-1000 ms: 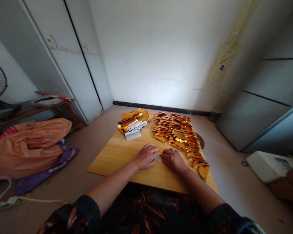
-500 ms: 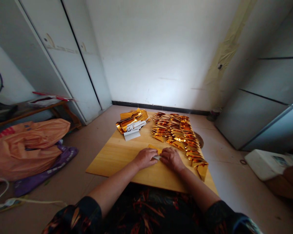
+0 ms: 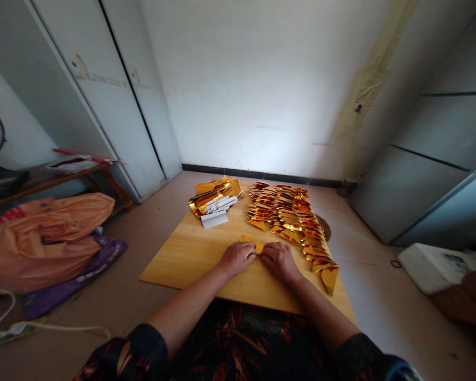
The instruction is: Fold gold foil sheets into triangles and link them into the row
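Between my hands a sheet of gold foil paper lies on the wooden board, its near part hidden by my fingers. My left hand is closed, fingertips pinching the paper's near edge. Beside it my right hand is closed too, its curled fingers pressing on the same paper. The two sets of fingertips almost meet. To the right stand rows of folded gold paper pieces, overlapping one another. At the back left is a loose pile of gold foil sheets with white folded paper in front.
A pale cabinet stands at the left, a grey fridge at the right. On the floor lie an orange bag, a purple bag and a white cord. A white foam box sits at the right.
The pale strip seen between my fingertips has gone from sight as the paper's near edge was folded or rolled over. My hands have hardly shifted.
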Demonstrator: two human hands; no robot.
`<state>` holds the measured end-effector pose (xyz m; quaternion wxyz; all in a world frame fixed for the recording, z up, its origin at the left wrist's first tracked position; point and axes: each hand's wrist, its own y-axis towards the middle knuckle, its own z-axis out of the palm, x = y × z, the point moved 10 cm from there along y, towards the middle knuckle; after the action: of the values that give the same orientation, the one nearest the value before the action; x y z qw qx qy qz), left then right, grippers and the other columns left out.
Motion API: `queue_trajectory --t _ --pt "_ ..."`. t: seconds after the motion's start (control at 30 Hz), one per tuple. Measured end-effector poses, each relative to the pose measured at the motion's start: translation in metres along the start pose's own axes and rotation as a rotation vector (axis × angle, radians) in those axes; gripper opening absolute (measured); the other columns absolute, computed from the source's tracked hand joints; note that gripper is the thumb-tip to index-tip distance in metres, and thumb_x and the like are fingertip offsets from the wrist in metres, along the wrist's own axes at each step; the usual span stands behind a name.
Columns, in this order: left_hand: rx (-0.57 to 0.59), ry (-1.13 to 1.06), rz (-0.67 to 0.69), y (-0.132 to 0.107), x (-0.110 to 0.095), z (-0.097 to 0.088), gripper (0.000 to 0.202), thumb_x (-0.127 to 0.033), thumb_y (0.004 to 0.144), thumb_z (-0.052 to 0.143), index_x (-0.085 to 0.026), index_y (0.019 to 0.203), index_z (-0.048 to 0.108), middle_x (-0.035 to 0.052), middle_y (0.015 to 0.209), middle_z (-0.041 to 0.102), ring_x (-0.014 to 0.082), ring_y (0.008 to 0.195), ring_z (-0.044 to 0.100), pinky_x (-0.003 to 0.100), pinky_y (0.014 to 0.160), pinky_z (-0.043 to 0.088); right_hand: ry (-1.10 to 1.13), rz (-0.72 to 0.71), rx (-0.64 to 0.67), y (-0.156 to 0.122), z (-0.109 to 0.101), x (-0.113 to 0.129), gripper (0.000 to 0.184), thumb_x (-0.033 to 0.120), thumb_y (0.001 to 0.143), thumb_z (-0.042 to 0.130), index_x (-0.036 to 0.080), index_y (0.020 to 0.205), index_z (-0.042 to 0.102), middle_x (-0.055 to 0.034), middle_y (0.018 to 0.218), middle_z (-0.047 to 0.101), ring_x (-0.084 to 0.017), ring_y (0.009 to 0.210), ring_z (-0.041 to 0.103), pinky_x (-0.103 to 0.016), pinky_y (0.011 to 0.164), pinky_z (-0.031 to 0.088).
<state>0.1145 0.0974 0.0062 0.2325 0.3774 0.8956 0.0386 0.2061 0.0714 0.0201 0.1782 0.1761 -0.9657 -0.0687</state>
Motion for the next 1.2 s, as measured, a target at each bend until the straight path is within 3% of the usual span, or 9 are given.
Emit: queue_trajectory --t 0.23,0.47,0.7,0.9,1.2 --pt "-0.057 -0.051 -0.043 0.000 0.005 -0.003 0.018 -0.020 0.087 0.047 -0.018 0.094 0.064 0.0044 0.101 0.067 0.0166 0.095 0.061 0.029 0.088 0.048 0.003 0.193 -0.043 0.007 0.001 -0.008 0.022 0.029 0.091 0.049 0.022 0.084 0.068 -0.0040 0.096 0.065 -0.018 0.093 0.052 -0.030 0.080 0.031" --pt "-0.106 -0.052 -0.045 -0.002 0.006 -0.002 0.016 -0.016 0.086 0.046 -0.017 0.082 0.061 0.0062 0.106 0.065 0.0163 0.096 0.060 0.029 0.088 0.047 -0.029 0.288 -0.041 0.012 0.006 -0.013 0.016 0.031 0.085 0.055 0.021 0.079 0.065 -0.0038 0.093 0.063 -0.019 0.091 0.051 -0.030 0.077 0.029" --pt "-0.141 -0.066 -0.022 -0.002 0.007 0.000 0.011 -0.009 0.078 0.054 -0.018 0.071 0.054 0.0051 0.102 0.065 0.0162 0.090 0.061 0.027 0.081 0.047 -0.043 0.311 -0.033 0.010 0.007 -0.014 0.013 0.028 0.085 0.055 0.021 0.081 0.065 -0.0038 0.094 0.062 -0.018 0.091 0.051 -0.029 0.077 0.028" --pt "-0.153 -0.051 -0.007 -0.003 0.004 -0.002 0.009 -0.010 0.079 0.054 -0.018 0.075 0.054 0.0042 0.099 0.065 0.0164 0.088 0.060 0.027 0.080 0.047 0.002 0.248 -0.024 0.008 0.005 -0.010 0.016 0.036 0.085 0.057 0.023 0.084 0.066 -0.0030 0.096 0.062 -0.019 0.095 0.050 -0.031 0.081 0.028" --pt "-0.152 -0.097 0.024 -0.003 0.007 0.001 0.016 -0.008 0.082 0.049 -0.018 0.086 0.061 0.0058 0.104 0.065 0.0170 0.095 0.060 0.030 0.086 0.048 -0.022 0.284 0.024 0.010 0.007 -0.012 0.015 0.030 0.085 0.054 0.023 0.085 0.067 -0.0032 0.099 0.063 -0.019 0.096 0.051 -0.030 0.081 0.028"
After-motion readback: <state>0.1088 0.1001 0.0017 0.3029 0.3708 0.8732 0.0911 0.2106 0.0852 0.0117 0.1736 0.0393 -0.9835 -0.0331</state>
